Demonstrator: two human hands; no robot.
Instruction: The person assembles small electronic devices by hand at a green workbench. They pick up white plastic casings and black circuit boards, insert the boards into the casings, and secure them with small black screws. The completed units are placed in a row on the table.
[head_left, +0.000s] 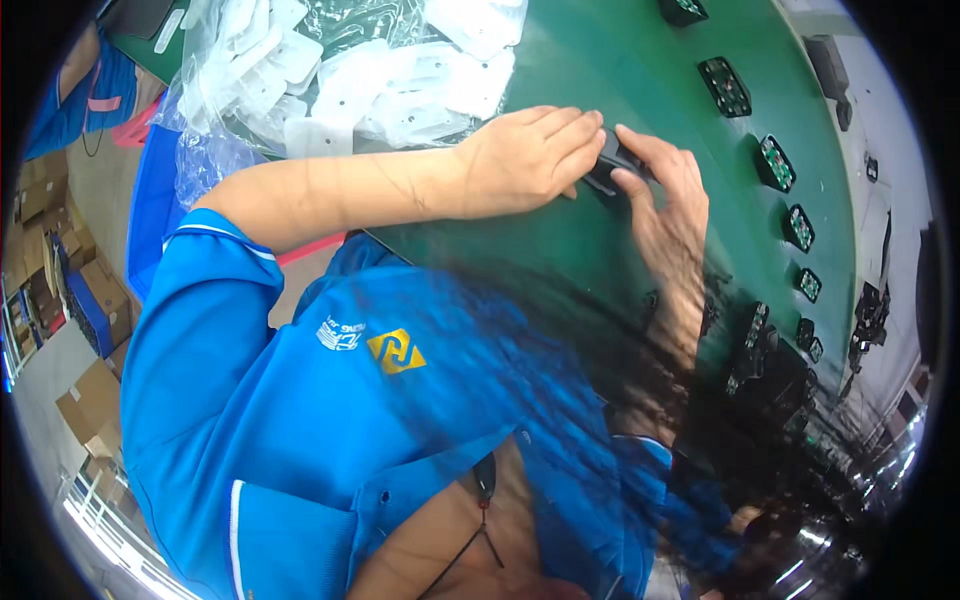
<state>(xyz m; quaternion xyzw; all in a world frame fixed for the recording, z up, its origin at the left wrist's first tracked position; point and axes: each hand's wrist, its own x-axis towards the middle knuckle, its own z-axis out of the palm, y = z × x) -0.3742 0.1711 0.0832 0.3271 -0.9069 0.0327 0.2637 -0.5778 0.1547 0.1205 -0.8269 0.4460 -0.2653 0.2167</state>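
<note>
A small black plastic housing (618, 160) is between my two hands over the green work surface. My right hand (672, 195) grips its right side, thumb at the near edge and fingers at the far edge. From the left, my left hand (535, 160) reaches across with its fingers pressed together and bent against the housing's left side. My fingers cover much of the piece, so its inside is hidden. Just left of my left hand are many translucent white plastic sheets (400, 95), lying on and in clear plastic bags (215, 130).
Black housings with green circuit boards (776, 163) stand in a spaced row along the right side of the green table (560, 245). Dark strands of hair cross the lower right. A blue bin (150, 200) is at the left edge, with cardboard boxes (95, 400) beyond.
</note>
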